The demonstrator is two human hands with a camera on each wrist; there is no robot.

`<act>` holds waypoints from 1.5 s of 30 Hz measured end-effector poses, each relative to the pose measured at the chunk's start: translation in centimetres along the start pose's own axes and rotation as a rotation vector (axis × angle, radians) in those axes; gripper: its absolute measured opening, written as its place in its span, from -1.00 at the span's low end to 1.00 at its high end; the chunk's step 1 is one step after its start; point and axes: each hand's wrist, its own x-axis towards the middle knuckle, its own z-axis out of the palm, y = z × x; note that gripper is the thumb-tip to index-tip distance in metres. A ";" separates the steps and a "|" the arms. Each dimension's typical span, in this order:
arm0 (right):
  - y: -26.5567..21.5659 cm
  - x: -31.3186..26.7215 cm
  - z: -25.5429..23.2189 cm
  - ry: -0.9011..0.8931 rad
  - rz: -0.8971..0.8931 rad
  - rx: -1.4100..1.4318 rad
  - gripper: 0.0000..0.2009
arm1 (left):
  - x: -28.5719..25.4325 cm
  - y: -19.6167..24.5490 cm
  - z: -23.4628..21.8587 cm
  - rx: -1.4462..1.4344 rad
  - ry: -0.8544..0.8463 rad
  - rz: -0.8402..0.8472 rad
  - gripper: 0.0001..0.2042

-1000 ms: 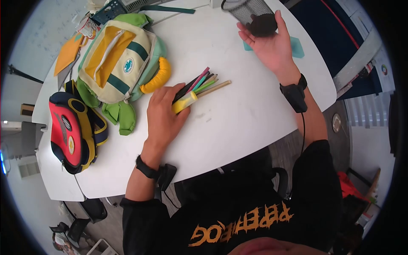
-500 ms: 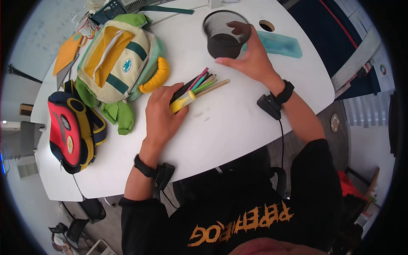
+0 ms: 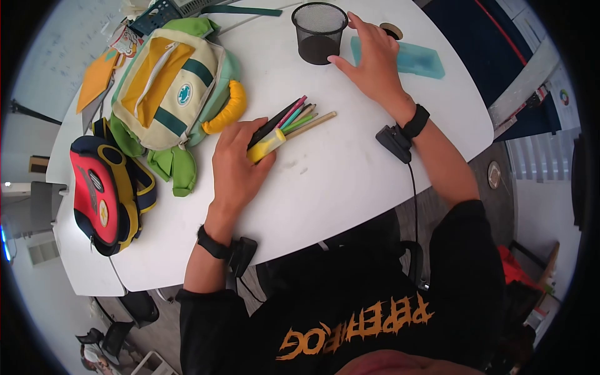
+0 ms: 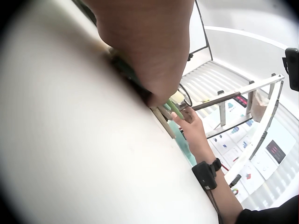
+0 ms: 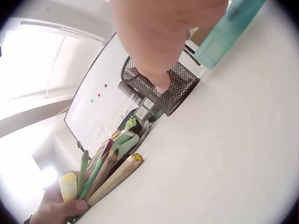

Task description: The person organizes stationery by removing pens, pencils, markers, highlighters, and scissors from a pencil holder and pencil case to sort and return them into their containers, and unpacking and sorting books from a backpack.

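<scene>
My left hand point(image 3: 236, 165) grips a bundle of pens and pencils low over the white table, tips pointing right. Among them are a yellow highlighter point(image 3: 265, 147), a black pen point(image 3: 275, 120), a bare wooden pencil point(image 5: 117, 179) and several coloured ones. Toward the back, a black mesh pen holder point(image 3: 319, 36) stands upright on the table. My right hand point(image 3: 375, 65) is at its right side, thumb and fingers spread apart, with the thumb tip right by the holder's base. In the right wrist view, the thumb overlaps the mesh wall.
A translucent teal case point(image 3: 419, 60) lies beyond my right hand, near a round hole point(image 3: 391, 30) in the tabletop. To the left sit a cream and green backpack point(image 3: 169, 94) and a red and navy bag point(image 3: 103, 197). A basket point(image 3: 153, 17) stands at the back.
The mesh pen holder has come from the back right, tipped in my right hand, to standing upright farther left. My right fingers have spread away from it. The left hand keeps its bundle in place.
</scene>
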 end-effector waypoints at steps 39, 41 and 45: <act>-3.3 0.6 -4.6 -0.647 -0.121 0.483 -0.89 | 0.1 0.1 -0.1 0.042 0.170 0.021 -0.57; -3.2 0.9 -4.8 -0.720 0.104 0.560 -0.92 | -0.1 0.4 -0.4 0.040 0.163 0.055 -0.49; -2.6 0.8 -4.3 -0.589 0.119 0.724 -0.91 | -0.1 0.2 -0.3 -0.002 0.124 0.092 -0.48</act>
